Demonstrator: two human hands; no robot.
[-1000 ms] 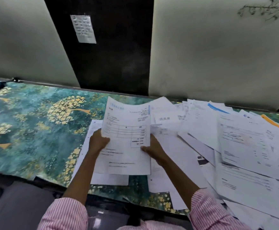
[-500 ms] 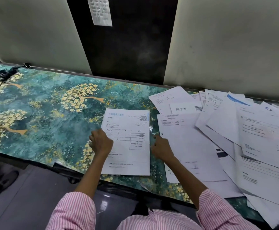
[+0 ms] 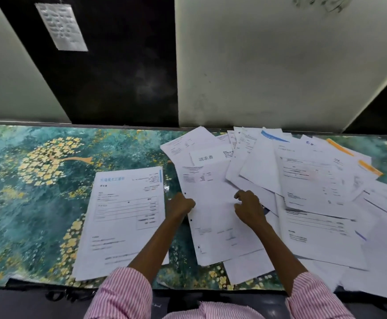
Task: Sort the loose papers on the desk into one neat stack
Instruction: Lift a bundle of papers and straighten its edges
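A small stack topped by a white form with a blue heading [image 3: 123, 215] lies flat on the desk, left of centre. Just right of it lies a hole-punched sheet [image 3: 213, 226], on top at the near left edge of a wide, fanned-out pile of loose papers [image 3: 314, 192]. My left hand [image 3: 180, 204] curls its fingers round the left edge of that punched sheet. My right hand [image 3: 249, 208] rests on the middle of the same sheet with bent fingertips touching the paper. Whether it pinches the sheet is not visible.
The desk has a teal cover patterned with golden trees [image 3: 38, 180], bare of papers on the left. Walls rise directly behind the desk, with a small notice [image 3: 61, 26] stuck on a dark panel. Some papers hang over the near desk edge [image 3: 372, 288] at right.
The blue-headed form, held up a second ago, now lies on the stack. Both hands have let go of it and moved right onto the hole-punched sheet.
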